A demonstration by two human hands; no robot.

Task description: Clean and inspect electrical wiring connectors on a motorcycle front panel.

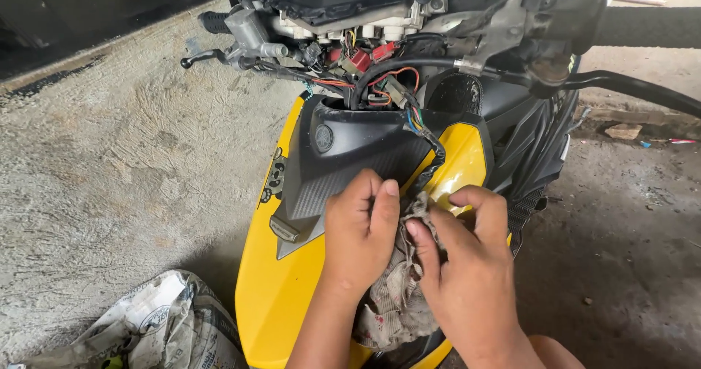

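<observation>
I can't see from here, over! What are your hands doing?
Left hand and right hand both gripping dirty rag. Rag against yellow scooter panel. Loose wires hanging above.

Rough grey concrete floor [131, 164], dusty; crumpled printed sack [164, 325] lying at near left edge, small stone chunk [623, 131] far right, yellow scooter [292, 281] standing mid-floor.

this looks like an informal motorbike repair spot, open at the sides rather than a fitted shop. a yellow scooter [277, 281] stands with its front cover off, so the wiring bundle [372, 73] under the handlebar [234, 29] is laid bare. the floor [124, 172] is rough, stained concrete, gritty on the right, with a crumpled printed sack [161, 325] lying near left.
</observation>
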